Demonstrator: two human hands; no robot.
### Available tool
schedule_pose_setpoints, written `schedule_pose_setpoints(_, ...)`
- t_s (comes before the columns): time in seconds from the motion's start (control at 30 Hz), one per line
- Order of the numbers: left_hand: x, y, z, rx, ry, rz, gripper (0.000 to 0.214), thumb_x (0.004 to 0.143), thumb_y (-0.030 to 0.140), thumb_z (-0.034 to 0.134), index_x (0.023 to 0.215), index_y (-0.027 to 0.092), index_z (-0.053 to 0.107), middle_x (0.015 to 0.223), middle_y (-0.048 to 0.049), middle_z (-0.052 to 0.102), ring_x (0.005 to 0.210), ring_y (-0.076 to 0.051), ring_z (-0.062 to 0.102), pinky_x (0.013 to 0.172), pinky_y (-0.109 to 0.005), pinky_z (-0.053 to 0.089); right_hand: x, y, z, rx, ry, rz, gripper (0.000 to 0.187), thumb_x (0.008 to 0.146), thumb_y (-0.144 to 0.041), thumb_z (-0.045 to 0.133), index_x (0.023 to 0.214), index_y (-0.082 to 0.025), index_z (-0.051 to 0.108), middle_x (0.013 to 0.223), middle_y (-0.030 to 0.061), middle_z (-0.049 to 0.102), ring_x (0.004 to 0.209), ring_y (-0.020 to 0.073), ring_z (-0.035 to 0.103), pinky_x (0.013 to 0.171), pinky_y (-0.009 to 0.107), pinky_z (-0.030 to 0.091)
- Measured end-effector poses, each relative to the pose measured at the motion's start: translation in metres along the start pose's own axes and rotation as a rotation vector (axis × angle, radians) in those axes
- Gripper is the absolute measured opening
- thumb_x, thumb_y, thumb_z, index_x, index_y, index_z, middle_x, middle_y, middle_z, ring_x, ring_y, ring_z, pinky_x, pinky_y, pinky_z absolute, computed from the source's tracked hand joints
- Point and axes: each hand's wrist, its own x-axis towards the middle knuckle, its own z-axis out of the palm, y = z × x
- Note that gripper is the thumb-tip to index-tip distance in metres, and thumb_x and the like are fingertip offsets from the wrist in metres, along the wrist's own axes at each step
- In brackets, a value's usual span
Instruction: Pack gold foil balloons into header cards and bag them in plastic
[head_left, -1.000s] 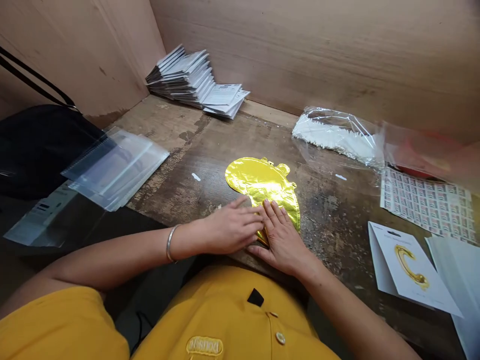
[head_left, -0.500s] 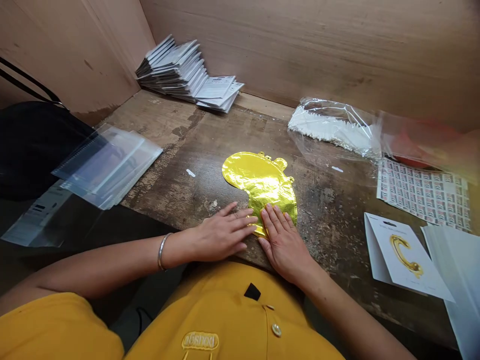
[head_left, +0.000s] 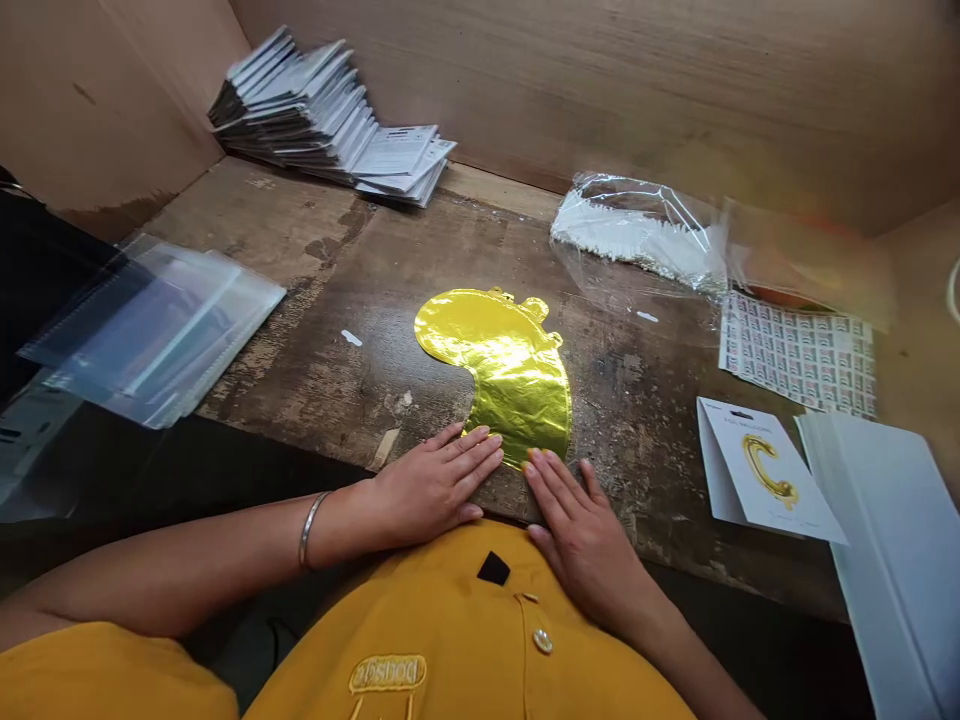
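Centre of the frame, flat on a worn dark-brown wooden table: a shiny gold foil balloon, uninflated and curved, with small tabs along the upper right edge. Bottom end towards the mustard-yellow shirt at the lower centre.

Left of lower centre, left hand, silver bangle at the wrist: palm down, fingers extended and slightly parted, fingertips on the balloon's lower left corner, no grasp. Right of lower centre, right hand: palm down, fingers nearly straight, fingertips at the balloon's bottom edge, likewise without hold of anything.

Upper left: a slumped stack of white printed cards. Left: fanned clear plastic sleeves. Upper right: a clear plastic bag with white contents, too small to identify. Right: a sheet of small printed labels; below, a folded "foil balloons" card with a golden letter C, just beside white sheets.
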Motion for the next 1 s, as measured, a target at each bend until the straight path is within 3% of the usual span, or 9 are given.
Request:
schedule_pose_setpoints(0.1,0.000,0.000,0.001,0.005,-0.009,0.009,0.058,0.098,0.045,0.042,0.141,0.007,0.042,0.149,-0.0138,0.042,0.140,-0.029,0.036,0.117,-0.043,0.022,-0.028,0.007,-0.012,-0.080,0.105,0.137,0.068,0.094,-0.022,0.045,0.155,-0.017,0.014,0.146,0.0132,0.046,0.140,0.0277,0.036,0.116,0.055,0.021)
schedule_pose_setpoints(0.2,0.000,0.000,0.001,0.023,-0.003,0.013,0.061,0.097,0.047,0.041,0.142,0.006,0.042,0.149,-0.0140,0.041,0.140,-0.030,0.036,0.117,-0.043,0.022,-0.022,0.002,-0.022,-0.055,0.217,0.116,0.069,0.094,-0.024,0.047,0.154,-0.014,0.017,0.148,0.0162,0.042,0.143,0.0289,0.030,0.116,0.055,0.024)
schedule_pose_setpoints(0.3,0.001,-0.001,0.001,0.036,-0.006,0.013,0.061,0.097,0.047,0.043,0.142,0.005,0.041,0.149,-0.0151,0.041,0.140,-0.030,0.036,0.116,-0.044,0.024,0.000,-0.007,-0.018,0.042,0.113,0.000,0.059,0.094,-0.024,0.046,0.150,-0.013,0.031,0.148,0.0143,0.043,0.140,0.0278,0.036,0.112,0.051,0.035)
schedule_pose_setpoints(0.4,0.001,-0.001,0.001,0.029,-0.008,0.027,0.060,0.097,0.046,0.043,0.141,0.006,0.041,0.148,-0.0150,0.042,0.139,-0.030,0.038,0.116,-0.044,0.024,0.003,-0.007,-0.017,0.034,0.063,0.043,0.040,0.094,-0.019,0.045,0.132,-0.012,0.056,0.137,0.0126,0.057,0.128,0.0277,0.052,0.104,0.047,0.047)
schedule_pose_setpoints(0.53,0.000,-0.002,0.001,0.006,-0.006,0.024,0.061,0.098,0.047,0.042,0.143,0.007,0.040,0.148,-0.0138,0.043,0.140,-0.028,0.036,0.117,-0.044,0.021,0.001,-0.001,-0.042,0.033,0.327,0.163,0.025,0.090,-0.015,0.054,0.111,-0.018,0.068,0.105,0.0089,0.074,0.109,0.0263,0.066,0.100,0.047,0.050)
schedule_pose_setpoints(0.63,0.000,-0.002,-0.001,-0.003,-0.017,0.006,0.062,0.097,0.047,0.042,0.144,0.007,0.038,0.149,-0.0146,0.042,0.141,-0.029,0.035,0.117,-0.044,0.021,0.032,-0.001,-0.050,0.071,0.465,0.141,0.035,0.090,-0.011,0.052,0.123,-0.018,0.062,0.125,0.0124,0.066,0.125,0.0256,0.056,0.106,0.045,0.046)
schedule_pose_setpoints(0.8,0.004,0.002,-0.003,-0.005,-0.033,0.000,0.062,0.097,0.048,0.042,0.142,0.005,0.041,0.145,-0.0166,0.046,0.141,-0.028,0.035,0.118,-0.042,0.020,0.086,-0.002,0.008,0.143,0.264,0.085,0.042,0.096,-0.014,0.039,0.134,-0.010,0.054,0.144,0.0191,0.048,0.140,0.0283,0.036,0.107,0.048,0.044)
schedule_pose_setpoints(0.9,0.000,0.001,-0.005,-0.026,-0.025,-0.006,0.061,0.098,0.047,0.041,0.144,0.008,0.039,0.148,-0.0135,0.044,0.142,-0.025,0.033,0.119,-0.043,0.015,0.087,0.003,0.042,0.193,0.251,0.077,0.048,0.095,-0.011,0.036,0.142,-0.013,0.046,0.145,0.0179,0.048,0.142,0.0275,0.032,0.109,0.051,0.041)
schedule_pose_setpoints(1.0,-0.016,-0.016,-0.015,-0.044,0.000,-0.065,0.057,0.097,0.048,0.042,0.142,0.013,0.042,0.146,-0.0112,0.047,0.138,-0.024,0.039,0.119,-0.047,0.013,0.081,0.007,0.051,0.202,0.265,0.092,0.054,0.095,-0.009,0.036,0.148,-0.019,0.037,0.148,0.0147,0.044,0.143,0.0269,0.031,0.109,0.052,0.040)
